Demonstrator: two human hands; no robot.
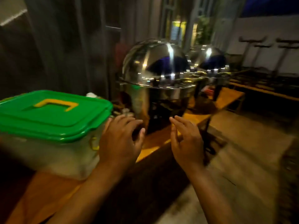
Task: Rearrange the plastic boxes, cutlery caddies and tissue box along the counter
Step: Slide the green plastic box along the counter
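The clear plastic box (48, 149) with its green lid (53, 113) sits on the wooden counter (48, 188), and everything else is placed from it. The left hand (119, 143) hovers at the box's right end wall, just beside or perhaps brushing it; blur hides which. Its grip is spread and empty. The right hand (186, 143) hangs further right, well apart from the box, over the counter's front edge, fingers loosely open and holding nothing. The box lies left of both hands, its long side running along the counter, so the left hand is plainly the nearer one. The yellow handle (56, 105) lies flat on the lid, out of either hand's reach for now. Right of the box, close by, stands a domed steel chafing dish (155, 75), with a second (210, 60) beyond it. They block any slide rightward, so the box probably has little room that way.
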